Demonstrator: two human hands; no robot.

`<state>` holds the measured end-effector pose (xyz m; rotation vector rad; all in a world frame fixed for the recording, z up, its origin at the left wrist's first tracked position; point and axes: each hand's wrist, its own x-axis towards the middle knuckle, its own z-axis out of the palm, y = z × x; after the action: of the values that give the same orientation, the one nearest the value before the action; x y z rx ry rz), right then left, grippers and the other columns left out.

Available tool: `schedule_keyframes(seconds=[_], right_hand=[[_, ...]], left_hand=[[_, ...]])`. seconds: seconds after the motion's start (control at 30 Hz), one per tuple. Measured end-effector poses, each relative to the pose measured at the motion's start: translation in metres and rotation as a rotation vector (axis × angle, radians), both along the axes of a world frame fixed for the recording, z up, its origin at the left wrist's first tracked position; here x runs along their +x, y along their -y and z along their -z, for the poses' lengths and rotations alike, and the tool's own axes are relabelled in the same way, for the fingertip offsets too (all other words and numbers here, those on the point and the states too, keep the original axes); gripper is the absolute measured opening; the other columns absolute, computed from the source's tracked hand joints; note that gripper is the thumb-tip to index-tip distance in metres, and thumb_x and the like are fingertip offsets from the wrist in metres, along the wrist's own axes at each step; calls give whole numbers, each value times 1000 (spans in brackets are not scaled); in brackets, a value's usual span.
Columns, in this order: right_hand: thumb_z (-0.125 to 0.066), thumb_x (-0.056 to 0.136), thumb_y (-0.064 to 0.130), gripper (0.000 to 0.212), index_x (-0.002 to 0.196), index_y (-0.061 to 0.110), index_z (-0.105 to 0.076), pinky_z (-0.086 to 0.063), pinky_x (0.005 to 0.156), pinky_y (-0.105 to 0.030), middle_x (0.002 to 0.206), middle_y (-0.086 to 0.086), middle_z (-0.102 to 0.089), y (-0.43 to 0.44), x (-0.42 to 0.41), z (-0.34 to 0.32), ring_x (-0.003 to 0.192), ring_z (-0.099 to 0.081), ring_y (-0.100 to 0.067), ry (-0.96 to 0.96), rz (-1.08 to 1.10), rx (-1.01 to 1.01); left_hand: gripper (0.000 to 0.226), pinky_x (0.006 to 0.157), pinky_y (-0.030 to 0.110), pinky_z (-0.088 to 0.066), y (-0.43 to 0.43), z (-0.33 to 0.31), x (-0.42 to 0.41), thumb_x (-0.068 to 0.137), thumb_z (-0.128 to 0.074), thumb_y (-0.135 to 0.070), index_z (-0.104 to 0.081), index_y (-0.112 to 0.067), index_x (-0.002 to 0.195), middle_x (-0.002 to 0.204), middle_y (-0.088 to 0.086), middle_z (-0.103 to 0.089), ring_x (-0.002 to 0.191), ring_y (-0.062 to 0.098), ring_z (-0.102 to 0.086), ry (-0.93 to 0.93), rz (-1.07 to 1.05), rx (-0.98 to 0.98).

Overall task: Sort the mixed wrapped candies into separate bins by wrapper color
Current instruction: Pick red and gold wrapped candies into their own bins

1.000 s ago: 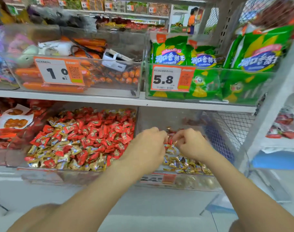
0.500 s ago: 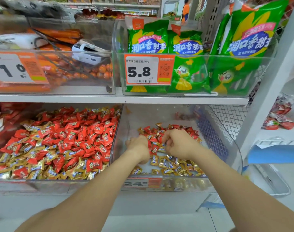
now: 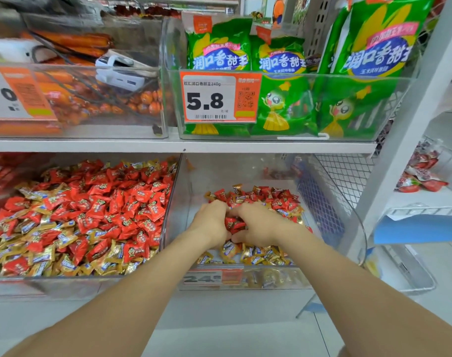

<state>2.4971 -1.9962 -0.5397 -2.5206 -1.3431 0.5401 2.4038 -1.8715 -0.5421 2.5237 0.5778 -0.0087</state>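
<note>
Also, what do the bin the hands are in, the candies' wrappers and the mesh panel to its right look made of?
Bin: clear rigid plastic, probably acrylic; glossy, see-through walls with reflections.
Candies: thin shiny film wrappers, the gold ones foil-like; crimped ends, glints.
Mesh panel: white wire grid, likely painted metal, matte.

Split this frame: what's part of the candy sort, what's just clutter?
Job: left hand and right hand gripping red candies; gold candies; right bin; mixed left bin.
Clutter: green snack bags, 5.8 price tag, sausages, white device, wire basket.
</note>
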Motion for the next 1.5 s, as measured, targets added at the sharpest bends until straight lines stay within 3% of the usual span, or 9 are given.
schedule_keyframes(seconds=[0.17, 0.27, 0.43, 0.53, 0.67, 0.83, 1.07, 1.33, 1.5], right_hand=[[-65, 104, 23, 19, 122, 25, -70, -53, 66, -34, 104, -5, -73, 15, 8, -8, 74, -64, -17, -120, 136, 87], [-61, 106, 20, 14, 117, 22, -70, -49, 54, -27, 102, -15, -75, 28, 14, -12, 65, -64, -16, -293, 316, 203], [-47, 105, -1, 5, 104, 4, -49, -36, 59, -26, 90, -16, -55, 44, 20, -26, 67, -49, -19, -1160, 837, 494], [-39, 107, 2, 13, 97, 11, -42, -29, 47, -21, 81, -10, -48, 49, 22, -30, 59, -37, -13, -1301, 873, 481], [-39, 109, 9, 19, 92, 16, -37, -22, 37, -20, 70, -1, -32, 41, 22, -23, 48, -29, -10, -1207, 888, 492], [-52, 103, 19, 14, 93, 11, -44, -20, 38, -19, 66, -3, -36, 34, 23, -23, 43, -34, -12, -868, 910, 566], [-55, 99, 19, 9, 98, 12, -48, -18, 37, -18, 73, -4, -43, 30, 35, -25, 47, -41, -12, -926, 1000, 741], [-65, 104, 23, 30, 102, -6, -68, -44, 53, -33, 77, -13, -59, 32, 43, -9, 54, -50, -19, -676, 833, 744], [-63, 95, 29, 23, 100, 12, -78, -43, 51, -32, 73, -3, -63, 42, 54, -12, 58, -51, -19, -429, 917, 767]], left_hand=[[39, 97, 31, -44, 2, -13, 0, 103, -60, -12, -60, -20, 141, 144, 10, -56, 130, 31, -54, 34, 22, -50], [36, 83, 31, -48, 1, -18, 0, 101, -47, 1, -68, -18, 122, 118, 3, -58, 110, 34, -60, 35, -46, -147], [29, 60, 33, -44, 0, -14, 8, 95, -44, 3, -49, -12, 71, 77, 9, -50, 66, 27, -48, 30, -204, -92], [31, 76, 36, -51, 5, -15, 13, 98, -45, 6, -57, -12, 75, 84, 4, -54, 84, 23, -53, 58, -257, -74], [29, 98, 39, -51, 5, -12, 25, 94, -50, 11, -65, -4, 113, 127, 18, -55, 112, 33, -56, 79, -150, 24], [26, 113, 53, -37, 2, 4, 38, 96, -58, 4, -54, -6, 119, 129, 19, -45, 128, 47, -45, -32, 124, 225], [46, 125, 61, -14, -4, 25, 47, 99, -65, -13, -43, -2, 137, 142, 24, -44, 149, 43, -25, -141, 183, 355], [25, 75, 40, -42, -2, 11, 44, 98, -55, 2, -45, -11, 78, 95, 12, -58, 92, 32, -57, 10, 66, 156], [6, 73, 37, -38, -1, -8, 43, 103, -45, -3, -47, -2, 97, 95, 13, -51, 93, 32, -51, 93, -81, 17]])
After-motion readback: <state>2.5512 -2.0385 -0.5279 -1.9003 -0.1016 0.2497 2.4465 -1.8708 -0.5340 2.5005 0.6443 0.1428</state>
